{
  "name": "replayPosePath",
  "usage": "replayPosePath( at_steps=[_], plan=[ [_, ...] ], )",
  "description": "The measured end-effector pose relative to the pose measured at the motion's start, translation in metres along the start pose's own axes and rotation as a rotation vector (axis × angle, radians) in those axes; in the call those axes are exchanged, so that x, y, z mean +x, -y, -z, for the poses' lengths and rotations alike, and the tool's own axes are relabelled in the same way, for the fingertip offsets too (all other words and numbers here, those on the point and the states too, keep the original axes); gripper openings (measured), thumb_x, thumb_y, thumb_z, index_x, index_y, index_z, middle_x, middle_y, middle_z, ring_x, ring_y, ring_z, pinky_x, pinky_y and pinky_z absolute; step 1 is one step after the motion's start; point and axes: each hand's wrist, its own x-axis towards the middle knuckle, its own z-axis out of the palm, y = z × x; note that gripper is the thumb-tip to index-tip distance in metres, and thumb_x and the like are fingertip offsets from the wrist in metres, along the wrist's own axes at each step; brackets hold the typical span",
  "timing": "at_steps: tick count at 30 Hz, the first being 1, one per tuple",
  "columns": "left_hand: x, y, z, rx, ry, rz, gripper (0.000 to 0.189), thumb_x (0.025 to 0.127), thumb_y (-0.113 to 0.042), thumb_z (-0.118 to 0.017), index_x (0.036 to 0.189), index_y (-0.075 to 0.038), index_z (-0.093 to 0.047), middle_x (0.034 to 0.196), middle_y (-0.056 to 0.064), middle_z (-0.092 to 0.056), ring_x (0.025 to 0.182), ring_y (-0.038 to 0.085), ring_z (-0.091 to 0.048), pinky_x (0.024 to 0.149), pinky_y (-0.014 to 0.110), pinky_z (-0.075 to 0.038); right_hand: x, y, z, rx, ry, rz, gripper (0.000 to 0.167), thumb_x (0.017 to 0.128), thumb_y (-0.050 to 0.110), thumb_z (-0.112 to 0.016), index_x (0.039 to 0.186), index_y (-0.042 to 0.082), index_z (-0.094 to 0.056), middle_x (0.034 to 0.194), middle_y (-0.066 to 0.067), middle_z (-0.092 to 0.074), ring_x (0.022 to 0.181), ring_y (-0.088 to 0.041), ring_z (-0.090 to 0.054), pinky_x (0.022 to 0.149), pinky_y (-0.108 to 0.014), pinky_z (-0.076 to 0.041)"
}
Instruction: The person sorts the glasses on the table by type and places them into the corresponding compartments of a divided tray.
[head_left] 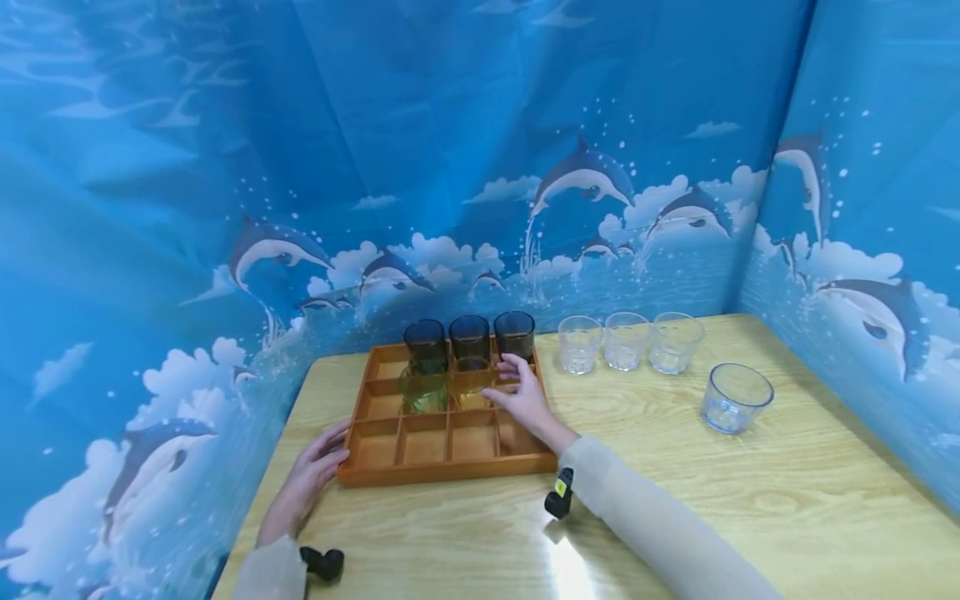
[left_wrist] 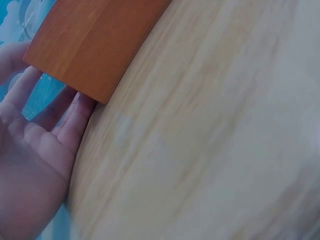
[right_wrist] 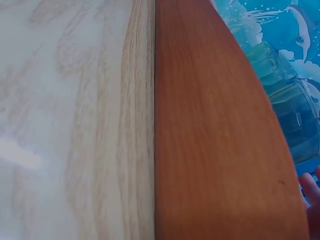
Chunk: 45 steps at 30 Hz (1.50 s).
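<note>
A brown wooden divided tray [head_left: 423,475] sits on the table, its front wall toward me. My left hand [head_left: 307,475] rests at the tray's left side, its fingers extended along that wall; the left wrist view shows them by the tray's corner. Over the tray's right part is my right hand [head_left: 525,400], thumb and fingers spread beside an amber glass [head_left: 470,392] in the middle row. A green glass [head_left: 426,392] stands left of the amber one. Behind them, dark glasses [head_left: 469,333] fill three back compartments. In the right wrist view, only fingertips [right_wrist: 311,187] show beyond the tray wall.
Three clear glasses [head_left: 626,343] stand in a row right of the tray, near the back edge. Farther right and nearer is a bluish clear glass [head_left: 735,402]. A blue dolphin-print sheet [head_left: 450,167] hangs behind the wood-grain table [head_left: 750,508] and along its sides.
</note>
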Motion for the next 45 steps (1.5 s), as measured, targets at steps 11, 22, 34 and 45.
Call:
replayPosePath(
  at_steps=[11,22,34,45],
  plan=[
    [0.001,0.000,0.000,-0.021,0.015,0.008,0.060,0.091,-0.022,-0.057,0.145,-0.016,-0.031,0.148,0.008,-0.025,0.132,0.025,-0.026,0.106,0.046,-0.022,-0.020,0.038,0.013,0.041,0.031,0.043,0.060,0.081,-0.002,-0.068,0.131,-0.011,-0.035,0.122,-0.035,-0.047,0.108,-0.051,-0.046,0.089,-0.055,-0.041],
    [0.001,-0.001,0.000,-0.028,0.027,0.012,0.060,0.093,-0.019,-0.055,0.146,-0.015,-0.029,0.150,0.011,-0.021,0.134,0.027,-0.021,0.108,0.049,-0.018,-0.026,0.037,0.026,0.082,0.010,0.051,0.056,0.080,-0.003,-0.067,0.128,-0.013,-0.040,0.119,-0.032,-0.050,0.108,-0.051,-0.047,0.087,-0.048,-0.045],
    [0.000,0.000,0.001,-0.020,0.027,0.011,0.060,0.093,-0.021,-0.055,0.146,-0.015,-0.029,0.151,0.011,-0.020,0.135,0.028,-0.020,0.108,0.049,-0.018,-0.041,0.035,0.040,0.017,-0.047,0.102,0.039,0.082,-0.004,-0.066,0.118,-0.011,-0.052,0.110,-0.029,-0.058,0.099,-0.050,-0.053,0.080,-0.040,-0.049],
    [-0.001,-0.001,0.001,-0.022,0.040,0.001,0.061,0.094,-0.021,-0.054,0.147,-0.013,-0.026,0.151,0.013,-0.018,0.134,0.029,-0.021,0.108,0.050,-0.018,-0.055,0.037,0.056,0.029,-0.089,0.086,0.037,0.082,-0.006,-0.064,0.117,-0.012,-0.052,0.109,-0.029,-0.058,0.100,-0.048,-0.053,0.080,-0.031,-0.049]
  ],
)
